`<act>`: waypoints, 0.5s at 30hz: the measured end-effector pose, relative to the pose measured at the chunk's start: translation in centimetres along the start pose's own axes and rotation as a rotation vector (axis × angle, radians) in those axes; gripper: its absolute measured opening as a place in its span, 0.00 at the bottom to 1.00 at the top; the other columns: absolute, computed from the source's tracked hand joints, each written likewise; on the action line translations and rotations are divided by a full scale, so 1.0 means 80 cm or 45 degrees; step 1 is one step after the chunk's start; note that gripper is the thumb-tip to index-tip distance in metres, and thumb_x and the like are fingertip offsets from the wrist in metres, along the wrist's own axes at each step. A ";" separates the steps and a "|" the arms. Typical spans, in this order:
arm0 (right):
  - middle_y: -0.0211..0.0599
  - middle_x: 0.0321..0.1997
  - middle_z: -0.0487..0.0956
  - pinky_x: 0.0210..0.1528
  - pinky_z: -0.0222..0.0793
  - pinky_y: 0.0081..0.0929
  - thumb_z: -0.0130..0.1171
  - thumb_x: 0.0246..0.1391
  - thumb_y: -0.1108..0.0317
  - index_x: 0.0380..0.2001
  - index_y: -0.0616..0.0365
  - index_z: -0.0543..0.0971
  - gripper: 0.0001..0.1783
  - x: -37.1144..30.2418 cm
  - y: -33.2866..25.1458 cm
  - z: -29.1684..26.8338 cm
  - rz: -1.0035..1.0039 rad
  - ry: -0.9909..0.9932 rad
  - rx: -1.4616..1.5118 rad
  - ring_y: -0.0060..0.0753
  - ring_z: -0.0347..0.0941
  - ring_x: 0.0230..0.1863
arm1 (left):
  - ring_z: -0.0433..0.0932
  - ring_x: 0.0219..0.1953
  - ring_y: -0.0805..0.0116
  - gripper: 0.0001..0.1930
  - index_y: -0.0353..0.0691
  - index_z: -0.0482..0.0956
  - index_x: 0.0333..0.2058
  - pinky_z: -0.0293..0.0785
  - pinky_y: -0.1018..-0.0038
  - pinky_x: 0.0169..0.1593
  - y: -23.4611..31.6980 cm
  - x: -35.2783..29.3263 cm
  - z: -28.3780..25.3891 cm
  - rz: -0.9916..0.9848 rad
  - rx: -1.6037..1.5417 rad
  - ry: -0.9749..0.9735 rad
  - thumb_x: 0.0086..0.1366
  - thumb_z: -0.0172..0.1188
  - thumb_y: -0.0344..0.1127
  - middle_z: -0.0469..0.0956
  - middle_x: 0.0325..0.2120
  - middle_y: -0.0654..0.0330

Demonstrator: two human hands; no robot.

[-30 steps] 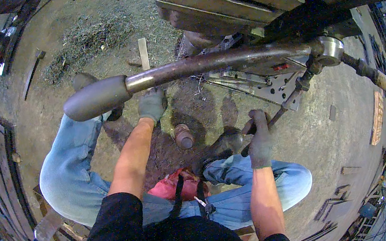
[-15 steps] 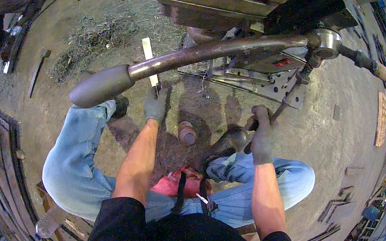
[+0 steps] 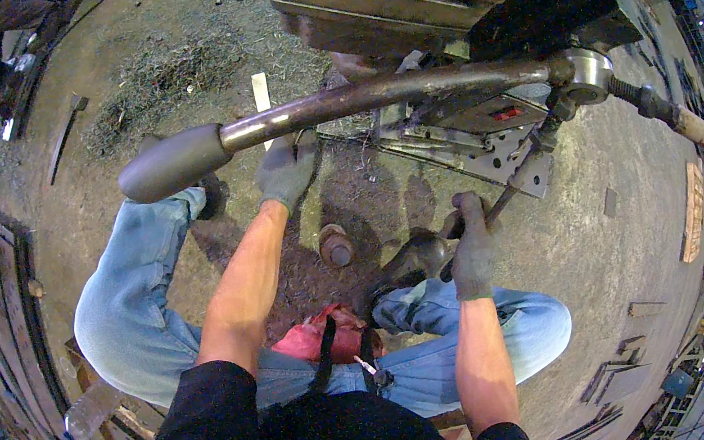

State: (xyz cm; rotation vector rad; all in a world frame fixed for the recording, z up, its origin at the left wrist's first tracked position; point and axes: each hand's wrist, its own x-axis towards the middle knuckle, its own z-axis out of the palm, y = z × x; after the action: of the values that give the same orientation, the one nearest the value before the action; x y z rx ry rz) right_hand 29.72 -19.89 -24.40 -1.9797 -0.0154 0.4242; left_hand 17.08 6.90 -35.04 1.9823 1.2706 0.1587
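My left hand (image 3: 287, 177), in a grey work glove, reaches forward below a curved metal lever (image 3: 387, 90) with a thick dark grip. Its fingers are beside the near end of a pale flat strip (image 3: 261, 93). The lever hides part of the fingertips, so whether they hold anything is unclear. My right hand (image 3: 471, 249), gloved alike, is closed around the lower end of a slanting metal rod (image 3: 512, 192). That rod runs up to the machine's joint (image 3: 589, 77). A rusty cylindrical metal piece (image 3: 335, 246) stands on the floor between my arms.
A large metal machine (image 3: 392, 0) overhangs the far side, with a perforated plate (image 3: 518, 160) at its base. Metal scraps (image 3: 166, 75) lie heaped at far left. A wooden piece (image 3: 692, 213) lies at right; a clear bottle (image 3: 89, 412) is beside my left leg.
My left hand has moved slightly forward and right, now covering the strip's near end. My right hand stays on the rod. The whole view has shifted a little.
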 end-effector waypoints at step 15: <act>0.30 0.19 0.73 0.29 0.62 0.24 0.58 0.64 0.51 0.35 0.60 0.81 0.20 -0.005 -0.004 0.004 0.021 0.058 0.060 0.23 0.68 0.22 | 0.79 0.48 0.39 0.20 0.43 0.81 0.49 0.75 0.51 0.50 0.002 0.054 0.040 0.321 0.117 0.073 0.66 0.60 0.50 0.82 0.43 0.42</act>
State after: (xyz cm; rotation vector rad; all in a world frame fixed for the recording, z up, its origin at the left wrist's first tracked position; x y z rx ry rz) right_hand 29.28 -19.52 -24.10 -1.9439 0.0390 0.3866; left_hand 20.85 8.68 -38.44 2.2281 1.0754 0.2859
